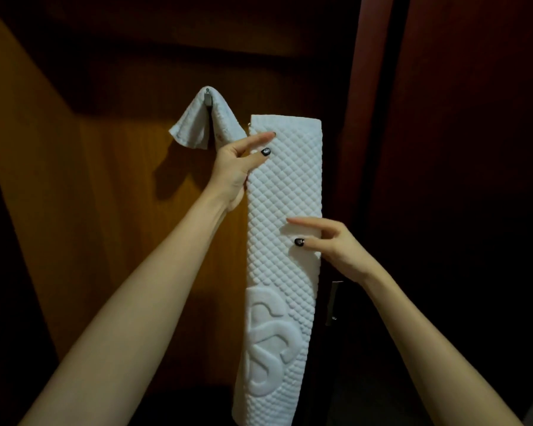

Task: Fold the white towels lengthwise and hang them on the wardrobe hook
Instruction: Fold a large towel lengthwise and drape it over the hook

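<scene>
On my feed the folded towel (285,204) is a long, narrow white strip held upright in front of the wardrobe panel (105,186); its top edge sits slightly below and to the right of the hook (208,98); its quilted face points at the camera, a raised curling emblem (268,342) occupies the lower part, and the bottom end reaches the lower frame edge; the left hand (237,170) grips the strip's left edge near the top, with thumb and forefinger on the front face and the remaining fingers hidden; the right hand (333,245) grips the right edge about halfway down, with the forefinger extended across the front, the thumb below it and the other fingers hidden behind the cloth; I cannot tell whether the strip touches the panel; a smaller towel (194,127) is draped over the hook, one end hanging left, the other running down to the right toward the left hand; right of the strip, a metal handle (333,302) shows against a dark door edge
</scene>
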{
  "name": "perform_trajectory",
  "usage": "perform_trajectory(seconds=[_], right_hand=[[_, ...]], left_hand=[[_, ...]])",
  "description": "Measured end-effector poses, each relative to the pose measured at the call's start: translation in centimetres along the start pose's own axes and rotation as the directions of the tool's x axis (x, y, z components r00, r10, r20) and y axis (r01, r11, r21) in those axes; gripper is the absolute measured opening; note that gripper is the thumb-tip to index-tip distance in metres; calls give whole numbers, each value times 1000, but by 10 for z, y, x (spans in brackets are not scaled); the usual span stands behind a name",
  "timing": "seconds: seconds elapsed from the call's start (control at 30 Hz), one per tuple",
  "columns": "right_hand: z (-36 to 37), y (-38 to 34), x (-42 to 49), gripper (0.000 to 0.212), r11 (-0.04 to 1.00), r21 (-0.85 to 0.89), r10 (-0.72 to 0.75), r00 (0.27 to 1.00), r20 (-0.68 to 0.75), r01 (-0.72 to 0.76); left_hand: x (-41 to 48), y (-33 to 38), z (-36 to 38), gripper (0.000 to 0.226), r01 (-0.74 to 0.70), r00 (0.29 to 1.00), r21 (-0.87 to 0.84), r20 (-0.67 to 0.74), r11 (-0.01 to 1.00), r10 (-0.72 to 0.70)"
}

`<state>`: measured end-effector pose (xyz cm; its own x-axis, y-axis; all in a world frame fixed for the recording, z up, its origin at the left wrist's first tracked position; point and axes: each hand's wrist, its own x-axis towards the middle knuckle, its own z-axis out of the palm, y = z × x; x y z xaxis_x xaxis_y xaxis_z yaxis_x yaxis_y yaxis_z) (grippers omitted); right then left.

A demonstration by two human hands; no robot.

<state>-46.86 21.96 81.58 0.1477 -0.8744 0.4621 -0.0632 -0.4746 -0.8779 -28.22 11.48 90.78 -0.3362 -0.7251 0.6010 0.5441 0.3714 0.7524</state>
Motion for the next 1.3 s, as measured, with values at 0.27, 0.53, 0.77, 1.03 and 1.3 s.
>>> perform_trajectory(seconds=[0.27, 0.53, 0.77, 1.03, 1.3], right_hand=[[27, 34, -9, 34, 999, 17, 47, 998, -30, -46], [28, 31, 22, 35, 996, 93, 6, 985, -173, 10], [25, 21, 38, 35, 994, 108, 11, 978, -209, 12], [14, 4, 39, 38, 975, 218, 70, 985, -157, -35], [3, -18, 47, 41, 971, 235, 82, 985, -152, -45]], left_hand=[[-5, -15, -22, 35, 150, 988, 186, -63, 971, -141], [-84, -78, -63, 80, 246, 968, 267, -112, 932, -223], [-146, -127, -75, 40, 329, 943, 332, -157, 884, -292], [-152, -115, -77, 29, 262, 958, 305, -199, 916, -207], [-155, -96, -41, 19, -13, 965, 428, -230, 904, 123]])
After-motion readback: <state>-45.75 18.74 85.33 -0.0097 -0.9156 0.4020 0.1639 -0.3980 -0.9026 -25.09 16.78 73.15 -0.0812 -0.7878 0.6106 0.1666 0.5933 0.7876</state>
